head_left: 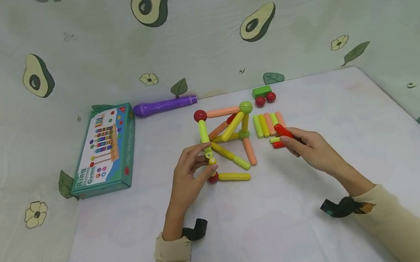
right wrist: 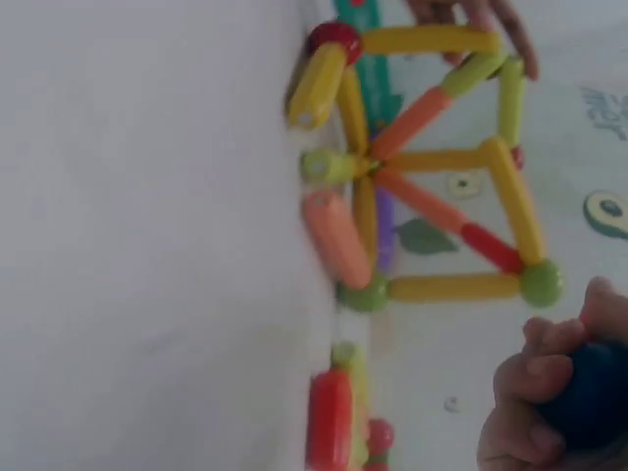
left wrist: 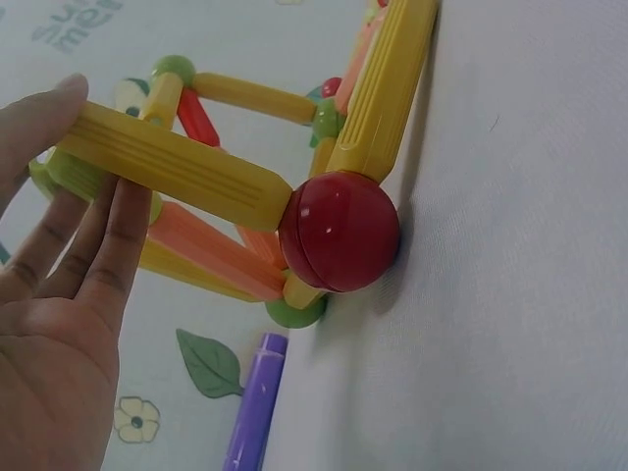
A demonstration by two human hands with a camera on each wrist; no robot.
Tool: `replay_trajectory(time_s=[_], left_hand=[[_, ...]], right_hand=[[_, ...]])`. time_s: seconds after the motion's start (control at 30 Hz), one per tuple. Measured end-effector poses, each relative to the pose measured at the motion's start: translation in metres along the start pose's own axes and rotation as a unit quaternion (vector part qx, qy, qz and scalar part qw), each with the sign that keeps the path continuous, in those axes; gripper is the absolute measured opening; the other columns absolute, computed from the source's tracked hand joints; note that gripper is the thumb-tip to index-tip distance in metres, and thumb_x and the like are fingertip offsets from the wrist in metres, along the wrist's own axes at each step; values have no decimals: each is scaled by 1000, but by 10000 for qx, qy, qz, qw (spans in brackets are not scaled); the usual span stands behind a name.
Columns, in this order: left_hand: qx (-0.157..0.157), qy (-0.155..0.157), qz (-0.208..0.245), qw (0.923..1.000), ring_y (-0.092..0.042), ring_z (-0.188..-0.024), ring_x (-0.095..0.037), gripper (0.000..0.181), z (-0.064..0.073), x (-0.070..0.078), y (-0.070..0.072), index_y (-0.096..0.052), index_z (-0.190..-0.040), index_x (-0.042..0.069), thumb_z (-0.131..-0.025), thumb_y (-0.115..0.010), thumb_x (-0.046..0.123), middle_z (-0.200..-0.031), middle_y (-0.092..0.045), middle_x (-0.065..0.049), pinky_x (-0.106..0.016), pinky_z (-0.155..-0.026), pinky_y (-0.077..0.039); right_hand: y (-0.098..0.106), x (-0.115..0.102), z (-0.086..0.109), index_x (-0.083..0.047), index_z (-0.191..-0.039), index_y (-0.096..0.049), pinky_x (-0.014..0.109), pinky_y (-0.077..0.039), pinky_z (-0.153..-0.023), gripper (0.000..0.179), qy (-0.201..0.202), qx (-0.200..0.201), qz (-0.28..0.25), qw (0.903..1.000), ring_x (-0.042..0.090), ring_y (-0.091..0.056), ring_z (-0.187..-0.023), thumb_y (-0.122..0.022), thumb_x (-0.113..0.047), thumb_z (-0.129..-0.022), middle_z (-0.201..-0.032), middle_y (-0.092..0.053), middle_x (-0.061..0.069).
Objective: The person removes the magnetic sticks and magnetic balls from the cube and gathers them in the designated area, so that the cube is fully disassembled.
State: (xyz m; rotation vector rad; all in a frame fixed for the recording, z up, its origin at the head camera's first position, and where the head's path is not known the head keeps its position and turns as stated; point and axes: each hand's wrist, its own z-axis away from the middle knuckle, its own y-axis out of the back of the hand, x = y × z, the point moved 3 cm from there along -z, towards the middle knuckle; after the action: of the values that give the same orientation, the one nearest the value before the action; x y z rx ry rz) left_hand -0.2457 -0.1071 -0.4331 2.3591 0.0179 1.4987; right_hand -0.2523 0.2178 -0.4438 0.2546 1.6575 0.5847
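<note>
My left hand (head_left: 188, 172) pinches the upper end of a yellow stick (left wrist: 182, 162), thumb on one side and fingers behind. That stick stands on a red ball (left wrist: 341, 234) at the near corner of a frame built of ribbed sticks and balls. A yellow-green stick (head_left: 203, 132) comes down to the same fingers from the frame's upper red ball (head_left: 200, 115). To the right of the frame, my right hand (head_left: 312, 150) holds a red stick (head_left: 282, 131) above the table. In the right wrist view its fingers also curl round a dark blue rounded thing (right wrist: 589, 392).
Several loose sticks (head_left: 269, 124) lie in a row right of the frame, with short pieces (head_left: 278, 145) nearer me. Behind are two red balls (head_left: 265, 99) and a green block (head_left: 261, 91). A purple microphone-shaped object (head_left: 165, 106) and a game box (head_left: 104, 150) lie at the back left.
</note>
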Motion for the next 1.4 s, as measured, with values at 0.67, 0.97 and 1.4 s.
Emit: replay_trajectory(time_s=[0.67, 0.97, 1.4], left_hand=[[-41, -146, 15, 9999, -64, -104, -26, 53, -8, -1, 0, -56, -139, 8, -89, -73, -1, -129, -50, -12, -41, -97, -52], [-52, -260, 37, 9996, -64, -103, -29, 52, -9, 6, -1, -56, -138, 3, -89, -73, -3, -128, -50, -15, -43, -97, -52], [20, 139, -46, 9999, -63, -105, -29, 53, 2, 0, -3, -56, -139, 8, -89, -73, -1, -130, -50, -13, -41, -100, -50]], right_hand=[[11, 45, -12, 0, -109, -68, 42, -51, -73, 29, 169, 203, 2853, 9581, 24, -57, -82, -77, -20, -90, -92, -64, 7], [18, 48, -12, 3, -109, -43, 26, -38, -60, 34, -59, 381, 2006, 9789, 24, -48, -75, -69, -10, -92, -89, -49, 13], [52, 53, -46, -2, -135, -54, 48, -58, -78, 46, 262, 658, 2408, 9680, 33, -58, -94, -72, -13, -94, -126, -54, 22]])
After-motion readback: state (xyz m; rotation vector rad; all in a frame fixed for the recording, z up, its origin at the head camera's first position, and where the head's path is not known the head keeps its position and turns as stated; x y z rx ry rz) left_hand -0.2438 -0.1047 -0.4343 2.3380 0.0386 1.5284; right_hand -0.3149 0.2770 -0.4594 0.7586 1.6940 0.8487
